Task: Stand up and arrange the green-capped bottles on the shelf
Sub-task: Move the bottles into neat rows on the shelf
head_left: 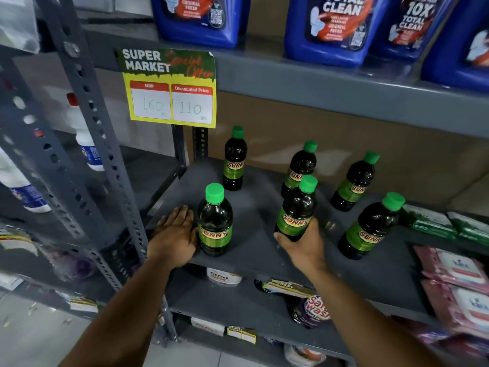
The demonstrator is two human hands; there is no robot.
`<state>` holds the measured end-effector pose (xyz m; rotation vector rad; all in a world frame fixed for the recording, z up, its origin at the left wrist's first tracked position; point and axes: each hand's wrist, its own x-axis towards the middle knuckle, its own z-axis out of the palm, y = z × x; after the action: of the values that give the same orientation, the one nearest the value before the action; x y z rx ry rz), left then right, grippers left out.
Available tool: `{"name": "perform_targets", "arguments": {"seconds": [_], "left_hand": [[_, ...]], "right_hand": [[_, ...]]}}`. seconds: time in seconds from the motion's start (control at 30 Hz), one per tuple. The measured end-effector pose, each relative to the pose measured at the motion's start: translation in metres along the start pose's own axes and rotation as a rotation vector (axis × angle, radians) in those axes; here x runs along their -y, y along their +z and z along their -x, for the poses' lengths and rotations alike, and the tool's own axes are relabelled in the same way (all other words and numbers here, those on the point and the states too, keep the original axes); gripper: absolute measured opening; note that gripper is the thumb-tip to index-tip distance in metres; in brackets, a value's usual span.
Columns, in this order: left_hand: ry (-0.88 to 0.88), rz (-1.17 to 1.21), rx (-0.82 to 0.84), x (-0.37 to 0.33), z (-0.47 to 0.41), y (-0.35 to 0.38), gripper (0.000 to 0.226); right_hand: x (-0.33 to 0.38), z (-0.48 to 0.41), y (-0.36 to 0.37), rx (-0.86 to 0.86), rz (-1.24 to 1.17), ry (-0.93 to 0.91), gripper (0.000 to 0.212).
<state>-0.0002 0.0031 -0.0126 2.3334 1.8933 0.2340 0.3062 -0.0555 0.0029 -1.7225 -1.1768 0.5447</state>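
Observation:
Several dark bottles with green caps and green "SUNNY" labels stand upright on the grey shelf (254, 250). My right hand (304, 245) grips the base of one bottle (297, 207) near the shelf's middle. My left hand (174, 231) lies flat, fingers apart, against the left side of the front-left bottle (214, 221). Another bottle (235, 160) stands at the back left, one (300, 165) just behind the held bottle, one (354, 181) at the back right, and one (370, 226) at the front right.
A yellow price sign (169, 87) hangs from the shelf above, which carries blue cleaner jugs (330, 27). A grey perforated upright (90, 144) stands at the left. Green packets (428, 221) and pink wipe packs (460, 282) lie at the right. Pouches (312, 308) sit on the lower shelf.

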Motion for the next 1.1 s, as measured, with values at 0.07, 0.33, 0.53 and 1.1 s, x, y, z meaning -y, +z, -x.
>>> {"name": "perform_targets", "arguments": {"seconds": [0.07,0.33,0.53,1.1], "left_hand": [[0.0,0.001,-0.004,0.0,0.001,0.0,0.063],[-0.005,-0.014,-0.018,0.001,0.0,0.0,0.062],[0.001,-0.016,-0.022,-0.001,0.002,-0.002,0.061],[-0.006,0.015,-0.017,0.0,0.002,-0.001,0.06]], "right_hand": [[-0.003,0.015,0.0,0.025,-0.012,-0.004,0.067],[-0.006,0.056,-0.006,0.047,-0.058,-0.049,0.085],[-0.021,0.072,-0.034,-0.406,-0.139,-0.194,0.094],[-0.057,0.011,-0.113,-0.287,0.034,0.02,0.059]]}}
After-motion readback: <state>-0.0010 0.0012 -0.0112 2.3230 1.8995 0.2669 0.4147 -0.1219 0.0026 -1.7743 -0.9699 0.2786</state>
